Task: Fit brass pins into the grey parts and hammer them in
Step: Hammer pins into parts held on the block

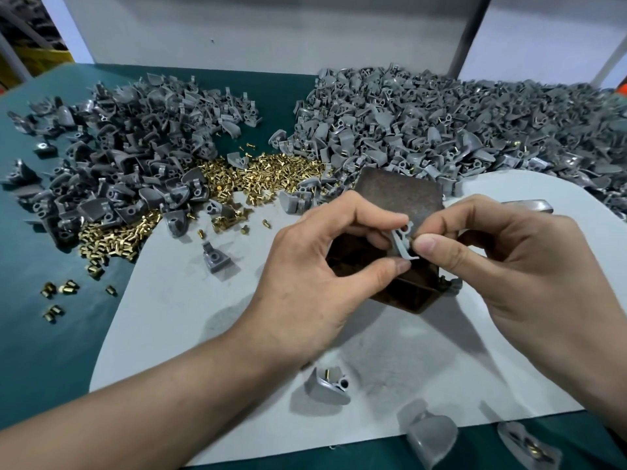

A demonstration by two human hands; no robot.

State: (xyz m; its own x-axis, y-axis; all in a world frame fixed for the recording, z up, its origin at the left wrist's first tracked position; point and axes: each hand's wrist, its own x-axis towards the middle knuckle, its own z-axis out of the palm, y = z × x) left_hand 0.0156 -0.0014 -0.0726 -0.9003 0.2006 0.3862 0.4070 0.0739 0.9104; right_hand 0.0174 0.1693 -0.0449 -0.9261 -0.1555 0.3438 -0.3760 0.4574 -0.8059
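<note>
Pin-fitting step. Above the dark metal block (400,195), left hand (315,266) pinches a grey part (402,242); right hand (509,262) pinches a brass pin (412,237) at its hole. Pin looks unseated. Next move, likely: push it in straight, rest the part on the block, then hammer.

Green-topped bench (40,351), pale grey rounded mat (190,317) laid on it. Left heap of grey moulded plastic parts (129,137); larger right heap (441,123); small brass pins (264,171) spilled between. Rusty dark metal block (400,195) on the mat.
</note>
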